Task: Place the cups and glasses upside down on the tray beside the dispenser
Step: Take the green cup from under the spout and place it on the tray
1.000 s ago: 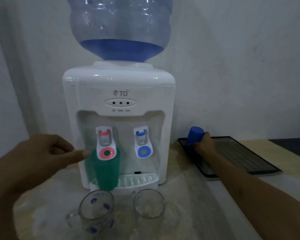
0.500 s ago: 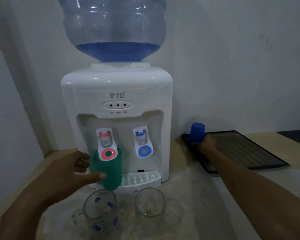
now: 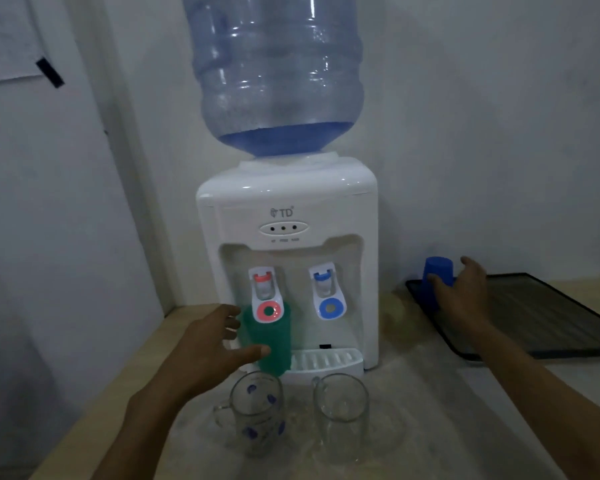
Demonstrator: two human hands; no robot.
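Note:
A blue plastic cup (image 3: pixel 439 271) stands upside down on the near left corner of the black tray (image 3: pixel 551 317), right of the white dispenser (image 3: pixel 288 209). My right hand (image 3: pixel 461 296) is spread open beside it, thumb still across its front. A green cup (image 3: pixel 274 341) stands upright on the drip tray under the red tap. My left hand (image 3: pixel 208 348) spans it, thumb against its front, fingers at its left side, not clearly gripping. A glass mug with blue dots (image 3: pixel 257 420) and a plain glass mug (image 3: pixel 342 417) stand upright in front of the dispenser.
The dispenser carries a large blue water bottle (image 3: pixel 278 74) and stands against the wall on a wooden counter (image 3: pixel 430 393). A wall closes off the left side. The red and blue taps hang over the drip tray (image 3: pixel 326 362).
My right hand has loosened from its grip on the blue cup, fingers now spread. My left hand has reached the green cup. The camera has pulled back and tilted up.

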